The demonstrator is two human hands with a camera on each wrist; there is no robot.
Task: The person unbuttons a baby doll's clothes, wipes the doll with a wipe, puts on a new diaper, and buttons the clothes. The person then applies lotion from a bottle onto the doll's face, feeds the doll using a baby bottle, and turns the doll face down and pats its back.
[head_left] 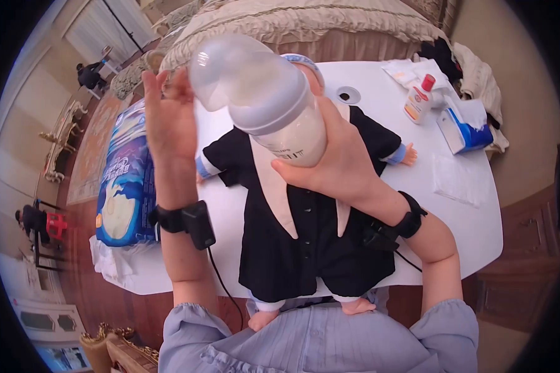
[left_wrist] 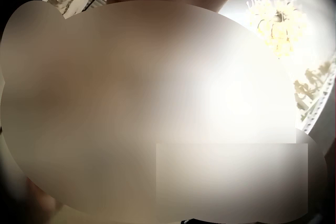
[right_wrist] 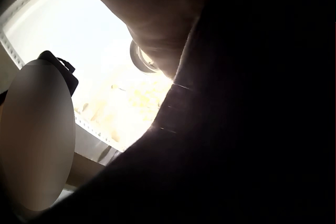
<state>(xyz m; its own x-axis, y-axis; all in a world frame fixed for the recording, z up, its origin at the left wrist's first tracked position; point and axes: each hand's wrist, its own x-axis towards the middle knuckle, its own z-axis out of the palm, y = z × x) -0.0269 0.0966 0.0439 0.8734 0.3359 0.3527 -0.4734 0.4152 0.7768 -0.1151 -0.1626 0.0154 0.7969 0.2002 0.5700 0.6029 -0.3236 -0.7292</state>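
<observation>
A clear baby bottle with milk in it and a domed cap is held up close to the head camera, tilted with the cap to the upper left. My right hand grips its lower end. My left hand is raised beside the cap with straight fingers; whether it touches the cap I cannot tell. Below, a baby doll in a black outfit lies on its back on the white table, feet toward me. The left wrist view is mostly blurred. The right wrist view shows mainly a dark shape and ceiling.
A blue diaper pack lies at the table's left edge. At the far right are a lotion bottle with a red cap, a blue wipes pack and a white cloth. A bed stands behind the table. A chandelier hangs overhead.
</observation>
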